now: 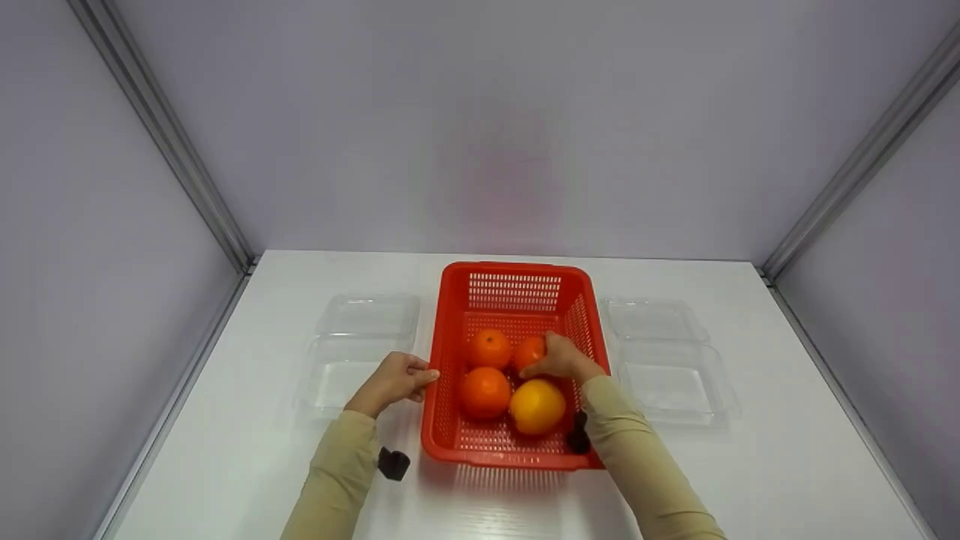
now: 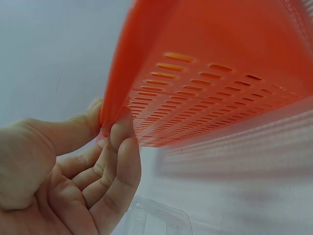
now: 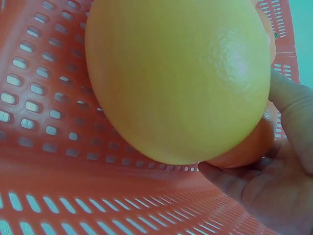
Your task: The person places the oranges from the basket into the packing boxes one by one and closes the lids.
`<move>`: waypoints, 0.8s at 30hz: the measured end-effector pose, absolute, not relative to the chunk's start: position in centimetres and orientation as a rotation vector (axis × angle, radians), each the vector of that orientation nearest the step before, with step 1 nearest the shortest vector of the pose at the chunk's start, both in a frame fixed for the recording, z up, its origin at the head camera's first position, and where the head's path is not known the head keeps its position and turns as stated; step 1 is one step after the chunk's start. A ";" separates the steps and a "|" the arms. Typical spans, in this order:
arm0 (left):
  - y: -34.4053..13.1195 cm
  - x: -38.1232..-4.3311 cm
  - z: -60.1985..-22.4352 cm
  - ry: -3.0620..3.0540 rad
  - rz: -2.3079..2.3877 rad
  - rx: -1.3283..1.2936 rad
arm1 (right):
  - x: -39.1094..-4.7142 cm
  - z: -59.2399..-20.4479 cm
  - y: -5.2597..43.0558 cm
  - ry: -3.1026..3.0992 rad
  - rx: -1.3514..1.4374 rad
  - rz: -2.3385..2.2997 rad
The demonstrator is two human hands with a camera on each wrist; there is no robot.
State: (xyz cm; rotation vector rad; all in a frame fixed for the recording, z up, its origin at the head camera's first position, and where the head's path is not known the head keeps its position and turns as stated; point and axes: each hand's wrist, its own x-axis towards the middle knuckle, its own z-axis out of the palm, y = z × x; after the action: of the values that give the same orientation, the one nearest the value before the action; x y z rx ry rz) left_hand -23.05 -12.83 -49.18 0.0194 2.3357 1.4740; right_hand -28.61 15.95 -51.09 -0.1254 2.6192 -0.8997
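Red basket: frame centre, on white counter; clear containers to left and right.
Left hand: thumb and forefinger pinching the basket's left rim.
Right hand: fingers part-spread, curved round orange fruit, just right of frame centre, inside basket.
Step, apparently: grasping that fruit, basket steadied.
Next move, judged: firm hold, lift clear of yellow fruit.

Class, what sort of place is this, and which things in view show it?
Probably an enclosed work booth: smooth pale walls stand on three sides, straight grey metal rails line the corners, and a flat white table stretches between them. Its exact use isn't shown.
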 end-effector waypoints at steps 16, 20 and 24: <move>-12.7 -22.8 -49.0 2.356 1.467 0.009 | -28.5 -50.7 15.9 2.629 -0.120 -0.942; -12.7 -22.7 -49.0 2.357 1.472 0.002 | -28.6 -50.4 15.8 2.647 -0.131 -0.945; -12.7 -22.7 -49.0 2.353 1.477 -0.001 | -28.7 -50.2 15.8 2.657 -0.137 -0.940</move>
State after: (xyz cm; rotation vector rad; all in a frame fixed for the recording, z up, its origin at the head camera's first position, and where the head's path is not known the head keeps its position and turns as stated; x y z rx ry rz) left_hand -22.75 -12.72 -49.02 -0.0013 2.3533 1.4771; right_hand -28.66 15.83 -50.23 -0.1373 2.6572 -0.9398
